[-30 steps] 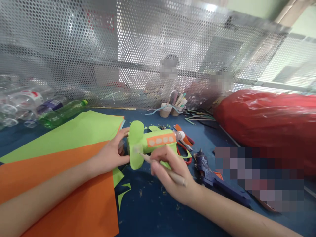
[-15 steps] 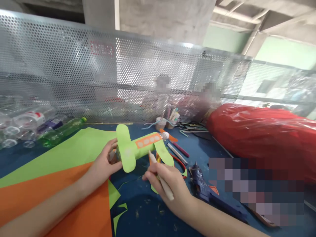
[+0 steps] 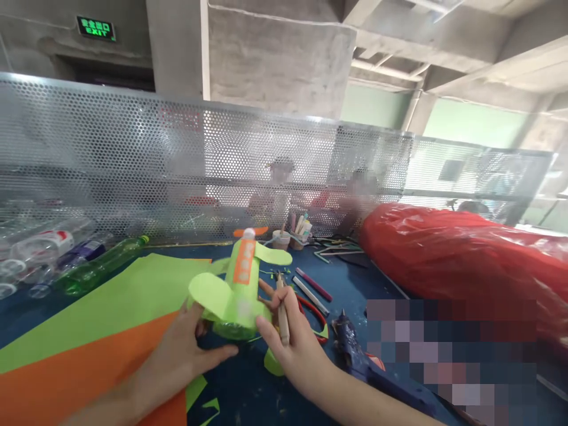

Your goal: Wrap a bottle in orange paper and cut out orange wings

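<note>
So the left hand [image 3: 180, 349] is half cupped around the base of a paper-covered bottle plane [image 3: 245, 290], thumb and fingers well apart, fingertips tucked by the near wing; can't tell if the thumb touches. Right hand [image 3: 299, 343] has a pale marker [image 3: 283, 313] pinched tight, thumb at the plane's other side. It's between the hands, over the blue table [image 3: 246, 387], nose pointing away: lime paper body, rounded floppy wings, orange strip with pale patches, white cap, orange propeller, see-through plastic bottom. Smooth orange [image 3: 110, 367] and green sheets [image 3: 137, 284] on the left, dark blue glue gun [image 3: 368, 367] right. Further back, a crinkly red plastic bag [image 3: 444, 254], then a perforated metal screen [image 3: 177, 160].
</note>
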Available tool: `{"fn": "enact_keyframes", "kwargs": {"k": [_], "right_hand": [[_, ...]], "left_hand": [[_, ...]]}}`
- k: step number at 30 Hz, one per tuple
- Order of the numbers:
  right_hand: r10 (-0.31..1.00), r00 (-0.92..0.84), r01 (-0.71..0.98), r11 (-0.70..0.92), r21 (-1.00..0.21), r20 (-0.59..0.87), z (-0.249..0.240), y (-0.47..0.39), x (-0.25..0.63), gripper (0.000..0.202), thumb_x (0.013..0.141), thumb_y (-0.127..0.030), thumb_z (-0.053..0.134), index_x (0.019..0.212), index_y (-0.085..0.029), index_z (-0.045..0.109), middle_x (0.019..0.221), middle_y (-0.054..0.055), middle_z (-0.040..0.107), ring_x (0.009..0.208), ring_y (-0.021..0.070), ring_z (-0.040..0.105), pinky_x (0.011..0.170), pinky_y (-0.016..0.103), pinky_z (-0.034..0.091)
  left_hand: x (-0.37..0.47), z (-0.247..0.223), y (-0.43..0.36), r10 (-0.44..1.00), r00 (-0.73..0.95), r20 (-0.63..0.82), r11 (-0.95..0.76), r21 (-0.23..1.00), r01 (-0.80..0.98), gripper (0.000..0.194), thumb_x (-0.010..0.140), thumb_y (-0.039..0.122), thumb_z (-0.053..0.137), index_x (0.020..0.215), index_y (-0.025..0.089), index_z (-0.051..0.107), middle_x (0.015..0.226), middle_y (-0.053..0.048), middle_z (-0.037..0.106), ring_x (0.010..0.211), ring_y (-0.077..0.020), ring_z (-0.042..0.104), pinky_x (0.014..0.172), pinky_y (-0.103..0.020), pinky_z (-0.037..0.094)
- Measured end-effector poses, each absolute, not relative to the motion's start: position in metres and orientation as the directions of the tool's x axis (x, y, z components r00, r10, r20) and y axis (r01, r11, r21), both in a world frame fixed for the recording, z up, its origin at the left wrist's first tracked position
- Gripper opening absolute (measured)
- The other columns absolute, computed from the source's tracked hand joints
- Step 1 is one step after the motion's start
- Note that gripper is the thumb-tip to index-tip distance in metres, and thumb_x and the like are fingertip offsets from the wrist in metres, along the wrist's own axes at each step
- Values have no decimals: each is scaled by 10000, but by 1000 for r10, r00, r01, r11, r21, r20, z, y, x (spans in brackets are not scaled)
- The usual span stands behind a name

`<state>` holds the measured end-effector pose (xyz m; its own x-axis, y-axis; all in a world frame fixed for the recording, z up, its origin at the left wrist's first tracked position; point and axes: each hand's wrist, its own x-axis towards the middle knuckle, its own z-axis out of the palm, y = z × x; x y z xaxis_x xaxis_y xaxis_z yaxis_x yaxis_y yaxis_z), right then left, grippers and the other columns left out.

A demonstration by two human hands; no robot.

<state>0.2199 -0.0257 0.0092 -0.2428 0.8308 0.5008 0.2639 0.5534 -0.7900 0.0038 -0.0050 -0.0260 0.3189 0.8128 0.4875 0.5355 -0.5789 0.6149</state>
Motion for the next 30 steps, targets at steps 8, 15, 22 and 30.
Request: {"fn": "enact_keyframes", "kwargs": {"k": [8,15,22,30], "right_hand": [[892,-176,-84,409,-909,417,13,-14,220,500,672,-385,795,888,-259,362,980,11,579,946,194,586,828,311,476],[959,38,-78,281,-956,279,4,-2,227,531,651,-444,799,835,-257,337,686,-110,464,583,95,473,545,208,409],[974,120,-216,215,-952,193,1,5,229,453,710,-384,757,851,-275,340,686,-112,474,535,97,505,480,201,415],[980,91,-420,198,-886,176,10,4,229,355,671,-360,682,804,-275,364,871,-51,613,768,179,635,650,324,553]], "left_hand": [[7,-25,-16,692,481,539,-719,453,527,928,746,339,734,1447,490,146,1419,-96,436,1158,-357,540,689,-403,581],[10,-14,-18,654,590,474,-757,406,512,892,782,358,693,1470,427,131,1409,-117,487,1212,-358,517,861,-499,527],[11,-6,-23,699,583,414,-714,454,533,764,829,356,625,1461,388,196,1235,-84,589,927,-256,611,749,-404,544],[9,7,-23,757,245,605,-606,511,610,248,963,247,364,1169,225,500,812,-19,572,739,-188,560,729,-350,486]]}}
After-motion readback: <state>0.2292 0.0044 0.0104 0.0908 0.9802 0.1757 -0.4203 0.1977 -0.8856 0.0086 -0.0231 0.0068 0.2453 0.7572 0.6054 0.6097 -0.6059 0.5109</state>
